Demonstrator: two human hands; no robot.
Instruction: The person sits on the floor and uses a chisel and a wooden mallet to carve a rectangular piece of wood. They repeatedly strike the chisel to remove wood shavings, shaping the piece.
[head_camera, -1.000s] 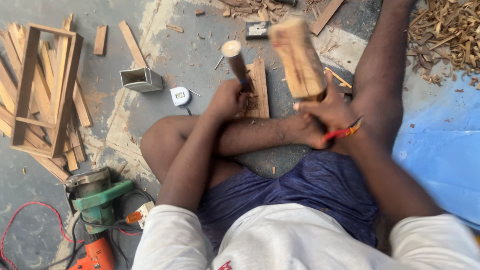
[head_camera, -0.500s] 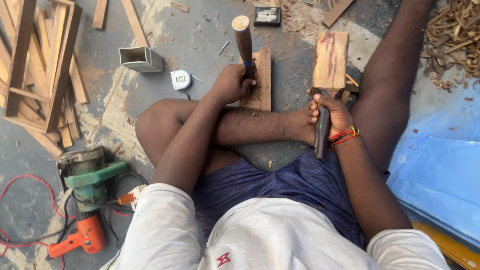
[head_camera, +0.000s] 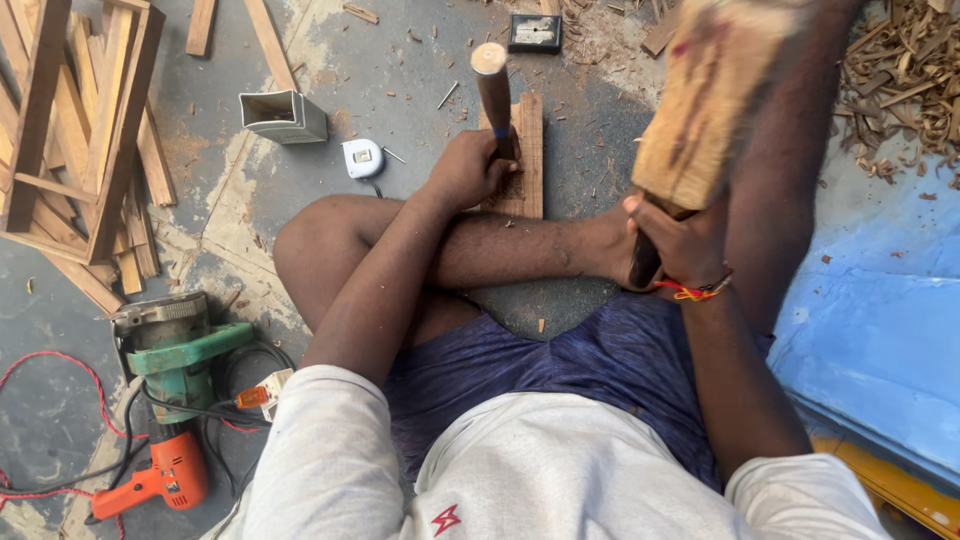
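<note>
Scattered over the grey concrete floor (head_camera: 400, 60): wooden slats and a frame (head_camera: 70, 140) at left, a small white box (head_camera: 283, 116), a tape measure (head_camera: 362, 158), a green circular saw (head_camera: 175, 345), an orange drill (head_camera: 165, 480), a red cable (head_camera: 40, 400), wood shavings (head_camera: 900, 80) and a blue sheet (head_camera: 880, 330) at right.
</note>
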